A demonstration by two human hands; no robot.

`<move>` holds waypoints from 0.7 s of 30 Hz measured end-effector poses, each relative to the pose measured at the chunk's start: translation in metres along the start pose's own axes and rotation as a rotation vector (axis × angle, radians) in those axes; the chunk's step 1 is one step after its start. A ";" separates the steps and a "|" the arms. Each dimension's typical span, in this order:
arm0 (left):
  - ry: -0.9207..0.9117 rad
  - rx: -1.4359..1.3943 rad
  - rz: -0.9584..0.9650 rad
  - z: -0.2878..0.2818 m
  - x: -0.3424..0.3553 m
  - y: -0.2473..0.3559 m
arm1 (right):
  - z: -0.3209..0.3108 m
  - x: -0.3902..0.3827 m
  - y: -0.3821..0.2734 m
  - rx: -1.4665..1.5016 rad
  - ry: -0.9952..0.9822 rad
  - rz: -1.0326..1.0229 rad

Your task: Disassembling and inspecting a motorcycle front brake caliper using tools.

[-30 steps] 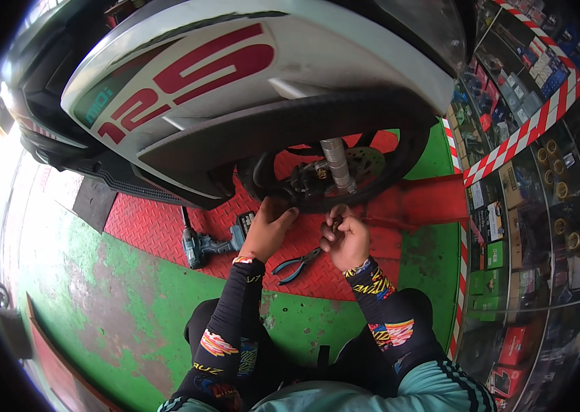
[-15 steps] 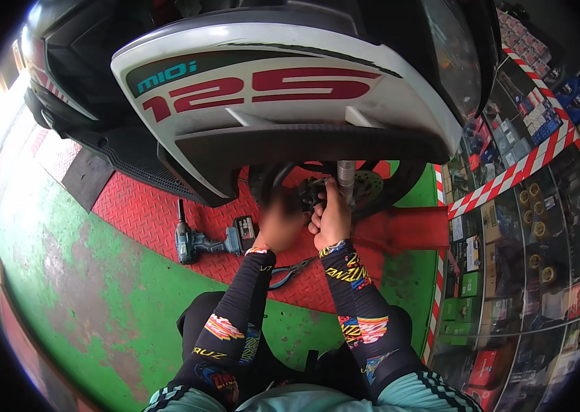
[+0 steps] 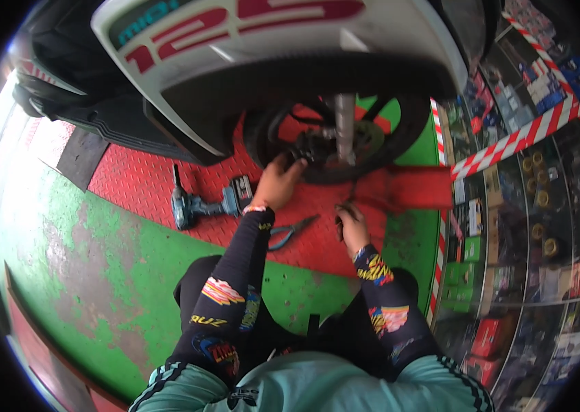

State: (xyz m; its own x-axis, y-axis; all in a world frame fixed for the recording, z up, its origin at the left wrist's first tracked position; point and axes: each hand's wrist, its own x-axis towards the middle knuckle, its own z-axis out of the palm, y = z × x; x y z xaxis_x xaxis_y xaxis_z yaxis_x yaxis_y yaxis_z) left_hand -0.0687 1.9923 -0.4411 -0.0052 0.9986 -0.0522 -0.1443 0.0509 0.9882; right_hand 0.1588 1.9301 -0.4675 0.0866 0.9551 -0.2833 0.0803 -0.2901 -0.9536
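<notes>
Dark brake caliper (image 3: 306, 145) is seen low at the front wheel (image 3: 410, 130) of the scooter (image 3: 400, 44), beside the silver fork tube (image 3: 345, 130); the left hand (image 3: 279, 182) is placed at its near side, fingers bent, but whether it is gripped or only touched cannot be told. The right hand (image 3: 352, 227) is held apart from the wheel, fingers curled in, any contents not made out. Caliper is judged rigid, dense and possibly greasy, best held by its solid body, with the disc (image 3: 372, 141) left untouched.
</notes>
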 end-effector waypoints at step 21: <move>0.057 0.126 -0.075 0.018 -0.009 0.013 | -0.075 0.042 0.137 -1.005 -0.043 -0.202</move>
State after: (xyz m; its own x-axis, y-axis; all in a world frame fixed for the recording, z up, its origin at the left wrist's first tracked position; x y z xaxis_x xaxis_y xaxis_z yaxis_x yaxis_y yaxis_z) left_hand -0.0531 1.9839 -0.4249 -0.0561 0.9898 -0.1311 -0.0212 0.1301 0.9913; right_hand 0.2482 1.9257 -0.6019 -0.0549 0.9873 -0.1488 0.8858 -0.0207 -0.4636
